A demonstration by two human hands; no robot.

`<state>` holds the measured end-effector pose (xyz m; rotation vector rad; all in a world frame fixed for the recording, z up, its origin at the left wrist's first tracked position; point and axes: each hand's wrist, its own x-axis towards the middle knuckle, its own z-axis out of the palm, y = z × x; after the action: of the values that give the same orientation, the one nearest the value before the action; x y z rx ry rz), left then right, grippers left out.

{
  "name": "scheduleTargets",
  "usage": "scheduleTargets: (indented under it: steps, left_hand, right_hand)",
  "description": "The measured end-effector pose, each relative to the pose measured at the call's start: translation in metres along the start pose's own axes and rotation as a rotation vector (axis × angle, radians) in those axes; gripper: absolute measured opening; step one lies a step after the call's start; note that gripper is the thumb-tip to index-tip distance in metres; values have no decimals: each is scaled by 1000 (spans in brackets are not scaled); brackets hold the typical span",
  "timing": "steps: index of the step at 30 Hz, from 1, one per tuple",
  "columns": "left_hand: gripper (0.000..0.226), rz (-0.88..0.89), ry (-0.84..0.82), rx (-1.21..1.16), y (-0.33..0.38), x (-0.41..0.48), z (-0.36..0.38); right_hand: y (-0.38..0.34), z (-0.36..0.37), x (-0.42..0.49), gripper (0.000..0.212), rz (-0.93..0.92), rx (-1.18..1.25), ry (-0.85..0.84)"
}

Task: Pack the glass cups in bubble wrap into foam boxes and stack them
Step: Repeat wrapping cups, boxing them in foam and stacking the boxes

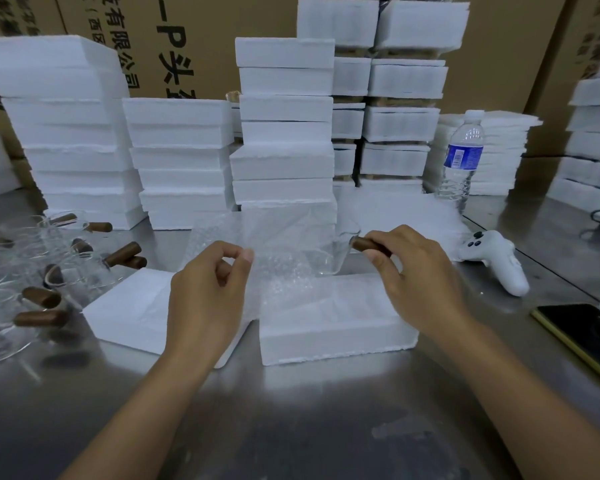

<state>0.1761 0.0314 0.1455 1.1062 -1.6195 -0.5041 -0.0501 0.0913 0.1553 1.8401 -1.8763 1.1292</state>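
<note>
My left hand point(207, 292) pinches a clear sheet of bubble wrap point(257, 244) and holds it up over the table. My right hand point(416, 271) grips the brown wooden handle of a glass cup point(340, 251), which hangs beside the sheet's right edge. Below both lies an open foam box point(333, 327), with its white foam lid point(132, 310) to the left. Several more glass cups with brown handles point(49, 271) lie in a heap at the left of the steel table.
Tall stacks of white foam boxes point(284, 126) line the back, in front of cardboard cartons. A water bottle point(461, 161), a white game controller point(496, 261) and a dark phone point(582, 334) lie at the right. Bubble wrap sheets point(402, 209) are piled behind the cup.
</note>
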Motion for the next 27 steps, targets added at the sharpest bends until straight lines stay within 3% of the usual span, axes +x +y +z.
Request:
scheduleTargets:
  steps: [3,9,13,17,20,25,27]
  left_hand:
    - [18,42,27,-36,4,-2,0]
    - [18,193,7,-98,14,-9,3]
    - [12,395,-26,-81,18,-14,3]
    - [10,556,-48,-40,17,-17,5]
    - [17,595,-76,-46,18,-19,6]
    - [12,593,-111,-90,22,-23,5]
    - [10,556,-53,-129,23,-19,2]
  right_hand:
    - [-3,2,-1,24,-15,-145,-48]
    - [-10,1,0,25,-36,-180,-101]
    - [-22,3,-2,14,15,-23,-118]
    - [-29,7,-1,36,136,228,-206]
    - [-33,9,0,11,220,396,-192]
    - [-34,15,-5,48,339,673,-239]
    - [-36,14,-5,48,354,677,-241]
